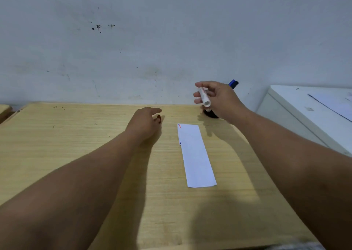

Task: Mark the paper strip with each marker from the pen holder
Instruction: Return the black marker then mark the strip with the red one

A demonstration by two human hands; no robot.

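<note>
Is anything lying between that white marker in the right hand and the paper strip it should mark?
Nothing visible does. The right hand holds the white marker above the table, beyond the far end of the paper strip; only bare wood lies between. The left hand rests off to the side.

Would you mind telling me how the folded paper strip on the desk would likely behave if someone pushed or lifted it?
The paper strip looks thin and flat, so probably light and floppy when lifted. On the smooth wooden desk it would likely slide easily.
</note>
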